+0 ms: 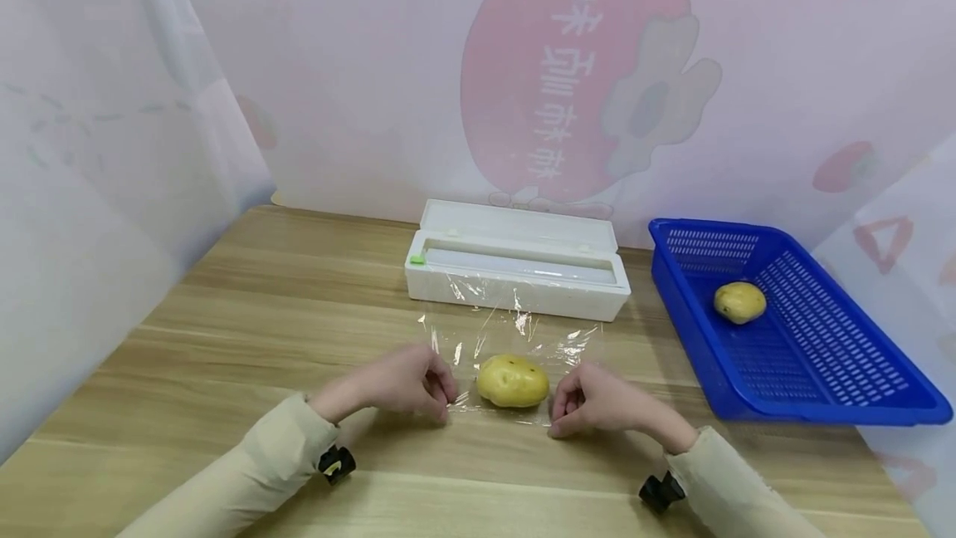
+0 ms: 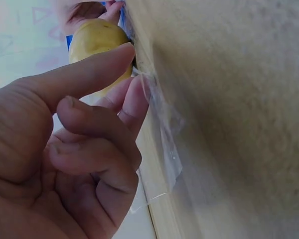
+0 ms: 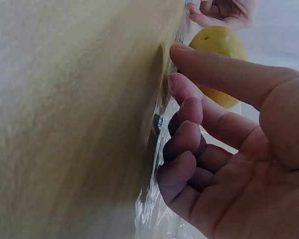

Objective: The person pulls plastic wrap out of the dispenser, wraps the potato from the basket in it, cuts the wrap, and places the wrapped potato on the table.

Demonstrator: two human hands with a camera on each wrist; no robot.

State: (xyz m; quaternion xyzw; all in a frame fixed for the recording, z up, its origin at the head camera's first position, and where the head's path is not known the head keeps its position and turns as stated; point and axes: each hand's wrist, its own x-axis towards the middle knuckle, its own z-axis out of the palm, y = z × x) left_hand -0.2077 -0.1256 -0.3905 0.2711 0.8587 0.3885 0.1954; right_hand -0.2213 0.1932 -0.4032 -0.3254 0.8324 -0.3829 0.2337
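Observation:
A yellow potato (image 1: pixel 513 381) with small dark spots lies on a sheet of clear plastic wrap (image 1: pixel 478 330), which stretches over the wooden table from a white dispenser box (image 1: pixel 515 289). To the potato's left, my left hand (image 1: pixel 409 382) pinches the near corner of the wrap; thin creased film shows at the thumb and index fingertips (image 2: pixel 139 87) in the left wrist view. My right hand (image 1: pixel 597 401) is at the opposite near corner, thumb and index finger at the film's edge. Its other fingers (image 3: pixel 182 139) curl inward, with shiny wrap beside them in the right wrist view.
The dispenser's lid (image 1: pixel 519 224) stands raised at the back, and a green tab (image 1: pixel 417 259) sits at its left end. On the right a blue plastic basket (image 1: pixel 690 339) holds another potato (image 1: pixel 739 302). Printed curtains (image 1: pixel 358 90) enclose the wooden table (image 1: pixel 246 297).

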